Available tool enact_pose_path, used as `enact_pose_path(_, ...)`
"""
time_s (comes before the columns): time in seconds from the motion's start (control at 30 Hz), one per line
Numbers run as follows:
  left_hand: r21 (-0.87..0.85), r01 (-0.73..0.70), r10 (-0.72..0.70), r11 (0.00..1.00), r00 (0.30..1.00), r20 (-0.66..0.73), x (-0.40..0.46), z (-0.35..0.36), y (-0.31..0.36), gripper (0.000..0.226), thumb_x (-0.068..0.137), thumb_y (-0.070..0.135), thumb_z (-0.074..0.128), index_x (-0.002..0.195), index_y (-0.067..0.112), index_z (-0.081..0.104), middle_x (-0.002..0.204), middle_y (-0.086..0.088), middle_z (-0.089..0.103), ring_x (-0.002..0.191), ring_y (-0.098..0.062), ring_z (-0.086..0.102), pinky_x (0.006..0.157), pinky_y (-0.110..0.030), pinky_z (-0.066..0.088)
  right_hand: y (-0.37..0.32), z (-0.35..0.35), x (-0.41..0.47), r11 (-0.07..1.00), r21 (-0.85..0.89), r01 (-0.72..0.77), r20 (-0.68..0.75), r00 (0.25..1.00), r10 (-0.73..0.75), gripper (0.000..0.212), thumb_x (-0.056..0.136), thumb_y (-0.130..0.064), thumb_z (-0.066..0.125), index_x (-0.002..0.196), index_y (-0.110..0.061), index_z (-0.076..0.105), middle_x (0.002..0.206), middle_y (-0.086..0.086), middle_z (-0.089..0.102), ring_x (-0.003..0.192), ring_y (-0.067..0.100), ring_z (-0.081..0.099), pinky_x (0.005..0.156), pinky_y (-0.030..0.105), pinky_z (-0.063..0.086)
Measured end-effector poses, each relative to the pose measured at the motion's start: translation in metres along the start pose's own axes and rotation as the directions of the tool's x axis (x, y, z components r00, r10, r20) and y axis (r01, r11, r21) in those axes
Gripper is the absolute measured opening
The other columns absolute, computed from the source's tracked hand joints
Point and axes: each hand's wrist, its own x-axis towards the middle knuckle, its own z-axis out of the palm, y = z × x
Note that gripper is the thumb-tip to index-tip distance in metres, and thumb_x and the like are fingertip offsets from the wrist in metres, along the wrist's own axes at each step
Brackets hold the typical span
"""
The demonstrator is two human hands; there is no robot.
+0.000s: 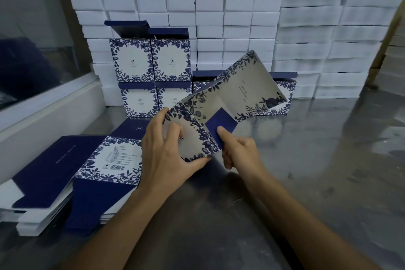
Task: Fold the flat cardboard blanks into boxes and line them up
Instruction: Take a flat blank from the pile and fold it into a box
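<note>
**Squaring a half-opened printed carton blank above the steel table.**
The left hand [166, 151] grips the near panel of the carton blank [221, 107], fingers curled over its edge; the right hand [236, 149] pinches the navy flap [219, 125], apparently thumb on top. Finished boxes [151, 61] stand beyond the hands, the flat blank stack [92, 171] to their left. The flap should be creased fully along its score, with the walls held square.

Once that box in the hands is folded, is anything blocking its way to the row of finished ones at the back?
Nothing visible does. The half-folded box is held above bare table, directly in front of the finished boxes. The flat blanks lie off to the left, out of the path.
</note>
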Motion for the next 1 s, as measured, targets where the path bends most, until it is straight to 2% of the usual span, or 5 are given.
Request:
enact_pose_path(0.27,-0.144,-0.021,0.018,0.989,1.000,-0.018,0.001,0.000,0.001,0.098,0.059,0.065,0.077,0.134,0.016,0.035,0.144,-0.012,0.038,0.133,-0.029,0.039,0.101,-0.055,0.043,-0.001,0.001,0.000,0.997,-0.067,0.045,-0.081,0.995,-0.050,0.035,0.094,-0.019,0.061,0.086,0.015,0.067,0.088,0.029,0.070,0.068,0.022,0.062,0.067,0.037,0.055)
enact_pose_path(0.4,-0.312,0.010,-0.015,0.950,1.000,-0.014,0.002,-0.001,0.003,0.093,0.069,0.058,0.075,0.141,0.015,0.035,0.137,0.000,0.041,0.126,-0.016,0.042,0.101,-0.042,0.044,-0.006,-0.005,0.001,0.996,0.058,0.061,-0.211,0.976,-0.047,0.016,0.095,-0.014,0.058,0.086,-0.001,0.060,0.100,0.026,0.070,0.090,0.037,0.069,0.080,0.044,0.060)
enact_pose_path(0.53,-0.444,0.065,-0.060,0.893,0.998,0.026,0.002,0.001,0.005,0.083,0.079,0.055,0.067,0.147,0.020,0.034,0.126,0.009,0.044,0.110,-0.011,0.051,0.094,-0.031,0.048,-0.009,-0.005,0.001,0.979,0.144,0.146,-0.249,0.963,-0.107,0.009,0.101,-0.026,0.055,0.098,-0.018,0.053,0.099,0.004,0.065,0.090,0.018,0.061,0.084,0.040,0.052)
enact_pose_path(0.77,-0.693,0.240,-0.159,0.679,0.971,0.181,0.004,0.002,0.009,0.070,0.084,0.056,0.058,0.147,0.052,0.028,0.114,0.018,0.057,0.097,-0.012,0.063,0.085,-0.023,0.051,-0.014,-0.003,-0.001,0.970,0.077,0.232,-0.220,0.953,-0.211,0.052,0.085,-0.060,0.050,0.129,-0.033,0.051,0.136,-0.006,0.058,0.128,0.009,0.054,0.114,0.043,0.039)
enact_pose_path(1.0,-0.592,0.203,-0.091,0.780,0.973,0.213,0.002,0.002,0.008,0.039,0.088,0.055,0.050,0.115,0.030,0.064,0.099,0.011,0.054,0.088,-0.010,0.061,0.076,-0.018,0.043,-0.018,0.000,-0.001,0.970,-0.004,0.243,-0.265,0.935,-0.235,0.056,0.077,-0.074,0.051,0.117,-0.034,0.049,0.128,-0.006,0.055,0.122,0.009,0.052,0.103,0.032,0.043)
